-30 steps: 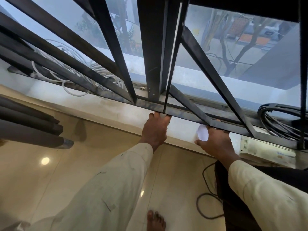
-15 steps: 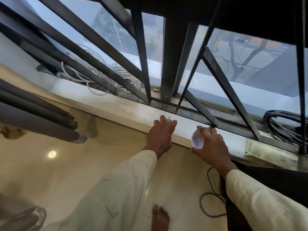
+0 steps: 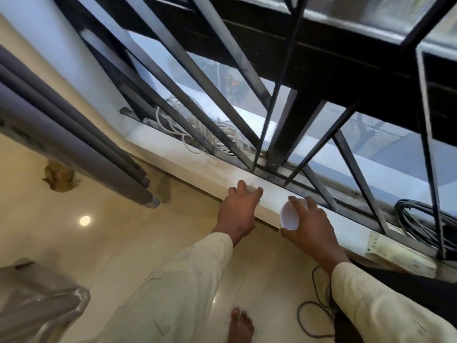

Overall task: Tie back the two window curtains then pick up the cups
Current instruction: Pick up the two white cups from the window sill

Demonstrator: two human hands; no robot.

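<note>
**While both hands close on the cups, only the lift remains**

Since the grey curtain hangs gathered in folds to the left of the windowsill, you look to be on the second half of the task: picking up the cups. Whether that curtain is tied I cannot tell, and the other one is out of view.

Your left hand sits over the front edge of the windowsill. Its fingers curl down round the left cup, of which only a sliver of white rim shows between them. Your right hand, further right along the same edge, has thumb and fingers wrapped round the right cup. That cup is tipped so its open mouth faces left. Whether either cup is clear of the windowsill is unclear.

Next, I judge, you need to raise both straight up off the windowsill and draw them back toward you. Grip lightly, because thin cups like these would likely buckle under a hard squeeze.
</note>
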